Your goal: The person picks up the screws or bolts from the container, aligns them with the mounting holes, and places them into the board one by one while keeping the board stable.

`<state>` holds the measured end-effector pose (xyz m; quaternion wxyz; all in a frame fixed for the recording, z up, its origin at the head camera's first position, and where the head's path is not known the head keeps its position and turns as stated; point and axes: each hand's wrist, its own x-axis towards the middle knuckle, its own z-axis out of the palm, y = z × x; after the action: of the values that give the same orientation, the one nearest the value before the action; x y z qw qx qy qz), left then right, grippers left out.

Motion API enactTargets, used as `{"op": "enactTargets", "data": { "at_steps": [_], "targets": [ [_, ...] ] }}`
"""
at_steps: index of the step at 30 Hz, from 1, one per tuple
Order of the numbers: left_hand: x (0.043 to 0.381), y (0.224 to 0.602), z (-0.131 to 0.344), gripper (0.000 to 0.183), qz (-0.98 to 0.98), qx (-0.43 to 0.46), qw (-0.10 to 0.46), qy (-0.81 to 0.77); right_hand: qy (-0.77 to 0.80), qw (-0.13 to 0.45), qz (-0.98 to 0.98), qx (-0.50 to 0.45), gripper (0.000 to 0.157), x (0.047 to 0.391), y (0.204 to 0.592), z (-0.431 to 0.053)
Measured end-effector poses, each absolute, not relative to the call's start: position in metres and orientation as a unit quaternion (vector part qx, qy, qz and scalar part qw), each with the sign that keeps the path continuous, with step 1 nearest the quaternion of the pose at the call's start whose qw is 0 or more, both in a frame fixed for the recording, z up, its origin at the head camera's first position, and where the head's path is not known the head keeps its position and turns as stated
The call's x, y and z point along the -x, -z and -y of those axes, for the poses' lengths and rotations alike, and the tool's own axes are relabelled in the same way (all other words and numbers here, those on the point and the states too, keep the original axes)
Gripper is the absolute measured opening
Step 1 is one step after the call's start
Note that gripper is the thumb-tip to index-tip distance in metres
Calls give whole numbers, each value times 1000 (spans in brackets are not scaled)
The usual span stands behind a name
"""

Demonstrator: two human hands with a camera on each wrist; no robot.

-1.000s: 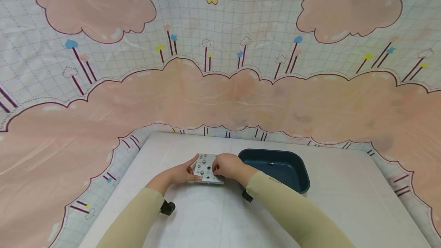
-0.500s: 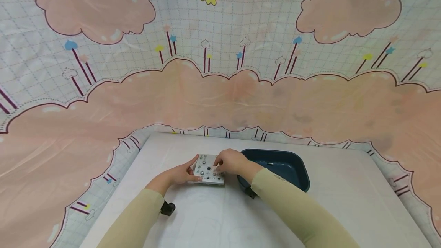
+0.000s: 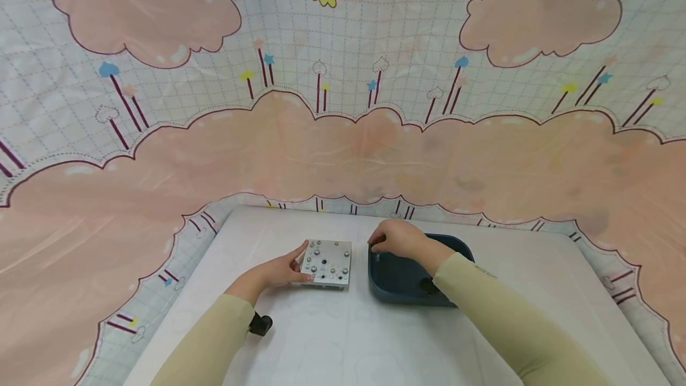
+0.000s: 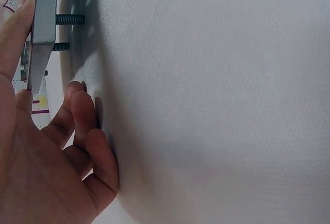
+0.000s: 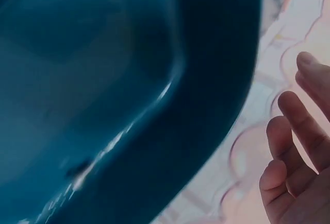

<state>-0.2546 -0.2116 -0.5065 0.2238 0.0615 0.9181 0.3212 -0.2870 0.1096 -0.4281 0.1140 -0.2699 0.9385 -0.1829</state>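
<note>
My left hand (image 3: 278, 270) holds a square silver-grey metal plate (image 3: 333, 256) by its left edge, thumb over the face. Several bolts (image 3: 346, 254) stand in the plate. In the left wrist view, threaded bolt ends (image 4: 69, 19) stick out below it, and the other fingers curl apart from the plate. My right hand (image 3: 399, 237) is over the back left corner of a dark blue tray (image 3: 383, 293), with fingertips right at the rim. In the right wrist view its fingers (image 5: 289, 105) are curled beside the rim; I cannot tell whether they pinch anything.
A white cloth-covered table (image 3: 321, 338) lies under everything. Behind it hangs a patterned curtain (image 3: 343, 153). Black wrist cameras (image 3: 261, 324) show below the sleeves. The right forearm (image 3: 498, 308) crosses in front of the tray's right side.
My right hand has left the plate and moved right to the tray's left rim, uncovering the plate's right side. The tray has shifted slightly. My left hand keeps its hold.
</note>
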Motion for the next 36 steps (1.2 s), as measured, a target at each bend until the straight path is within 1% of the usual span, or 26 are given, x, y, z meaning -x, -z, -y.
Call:
{"op": "enactTargets", "data": {
  "at_steps": [7,12,17,20,26,31,36],
  "targets": [
    [257,505,213,107,-919,-57,227,-318,160,108,-942,274,23,292,424,-167],
    [257,503,213,106,-920,-61,227,-313,158,111,-946,260,22,292,426,-190],
    [257,506,213,107,-917,-67,228,-319,153,130,-947,249,22,295,428,-194],
    [257,508,213,106,-915,-65,230,-325,132,133,-948,257,20,299,430,-193],
    [255,507,214,106,-912,-61,233,-332,50,118,-949,287,9,308,446,-193],
    [254,505,214,107,-914,-61,229,-329,8,109,-946,304,8,310,461,-194],
    [254,506,214,106,-913,-63,228,-332,-27,102,-944,314,7,307,468,-192]
  ]
}}
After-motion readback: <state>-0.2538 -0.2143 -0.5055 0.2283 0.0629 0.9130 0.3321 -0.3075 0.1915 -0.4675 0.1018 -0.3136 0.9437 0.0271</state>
